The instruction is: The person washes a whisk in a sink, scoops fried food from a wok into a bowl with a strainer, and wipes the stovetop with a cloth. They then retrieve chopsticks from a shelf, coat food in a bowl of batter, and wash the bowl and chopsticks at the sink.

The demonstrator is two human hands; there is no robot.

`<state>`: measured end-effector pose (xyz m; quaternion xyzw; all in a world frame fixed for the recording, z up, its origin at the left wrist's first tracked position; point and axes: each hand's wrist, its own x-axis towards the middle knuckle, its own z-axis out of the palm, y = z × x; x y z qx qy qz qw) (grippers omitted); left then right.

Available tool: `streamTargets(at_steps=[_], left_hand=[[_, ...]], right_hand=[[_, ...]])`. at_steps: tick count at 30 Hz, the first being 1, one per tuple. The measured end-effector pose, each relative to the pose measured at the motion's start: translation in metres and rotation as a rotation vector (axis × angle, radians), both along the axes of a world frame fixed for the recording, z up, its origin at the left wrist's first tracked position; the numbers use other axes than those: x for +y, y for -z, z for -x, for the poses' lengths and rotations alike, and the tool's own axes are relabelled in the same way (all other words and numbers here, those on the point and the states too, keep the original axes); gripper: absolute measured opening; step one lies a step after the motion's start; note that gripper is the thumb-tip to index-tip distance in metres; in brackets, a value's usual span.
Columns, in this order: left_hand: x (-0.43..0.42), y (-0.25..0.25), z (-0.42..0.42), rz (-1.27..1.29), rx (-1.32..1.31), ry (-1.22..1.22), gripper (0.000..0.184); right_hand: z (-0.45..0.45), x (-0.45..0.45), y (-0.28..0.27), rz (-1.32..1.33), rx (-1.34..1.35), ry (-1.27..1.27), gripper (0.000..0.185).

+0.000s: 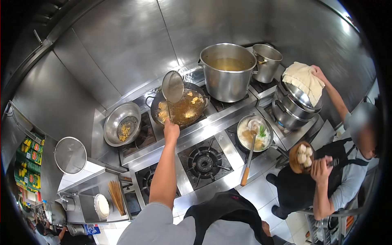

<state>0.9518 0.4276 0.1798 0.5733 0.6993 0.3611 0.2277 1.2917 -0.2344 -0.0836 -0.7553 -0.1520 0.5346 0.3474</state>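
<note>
My left hand (171, 130) is closed around the handle of a round mesh strainer (173, 86). The strainer's bowl is held above the back of a dark wok (195, 86), where golden pieces (190, 112) fry in bubbling oil. To the left of the wok, a steel bowl (109, 130) holds some fried bits. Low in the view, beside my apron (222, 210), only a small part of my right hand (266, 228) shows; its fingers are hidden.
A large stockpot (229, 83) and a smaller pot (267, 67) stand behind. At right, a pan (243, 143) holds food and a ladle (248, 163). A co-worker (294, 183) holds a wooden bowl (295, 157) and a cloth (304, 79) on a pot lid.
</note>
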Motion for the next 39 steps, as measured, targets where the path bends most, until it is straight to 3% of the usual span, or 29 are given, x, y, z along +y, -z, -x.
streamTargets(at_steps=[1, 3, 8, 11, 22, 26, 28, 33, 36, 39], left_hand=[[-0.004, -0.011, -0.004, 0.062, 0.089, -0.019, 0.046], [-0.006, -0.016, -0.004, 0.069, 0.171, -0.015, 0.045], [-0.009, -0.038, 0.009, 0.037, 0.468, 0.091, 0.043], [-0.004, -0.052, 0.02, -0.07, 0.754, 0.232, 0.044], [0.02, -0.096, 0.04, -0.205, 1.173, 0.445, 0.035], [0.011, -0.117, 0.047, -0.179, 1.249, 0.509, 0.035], [0.0, -0.126, 0.054, -0.202, 1.301, 0.549, 0.036], [-0.023, -0.151, 0.075, -0.144, 1.314, 0.528, 0.032], [-0.027, -0.164, 0.087, -0.128, 1.334, 0.473, 0.032], [-0.005, -0.157, 0.111, -0.179, 1.24, 0.369, 0.039]], right_hand=[[0.0, 0.001, 0.001, -0.01, -0.002, -0.014, 0.026], [0.001, 0.011, -0.012, 0.092, 0.222, 0.4, 0.027], [0.009, 0.004, -0.038, 0.045, 0.29, 0.524, 0.029], [0.011, -0.002, -0.038, 0.085, 0.243, 0.467, 0.029], [-0.007, -0.029, 0.012, 0.074, -0.137, -0.143, 0.031], [-0.004, 0.0, -0.006, 0.057, 0.236, 0.392, 0.028], [0.0, 0.015, -0.028, 0.11, 0.244, 0.572, 0.027], [0.006, 0.012, -0.03, 0.083, 0.303, 0.603, 0.028], [0.01, -0.004, -0.02, 0.102, 0.234, 0.443, 0.029], [0.007, -0.027, 0.0, 0.128, 0.02, 0.085, 0.031]])
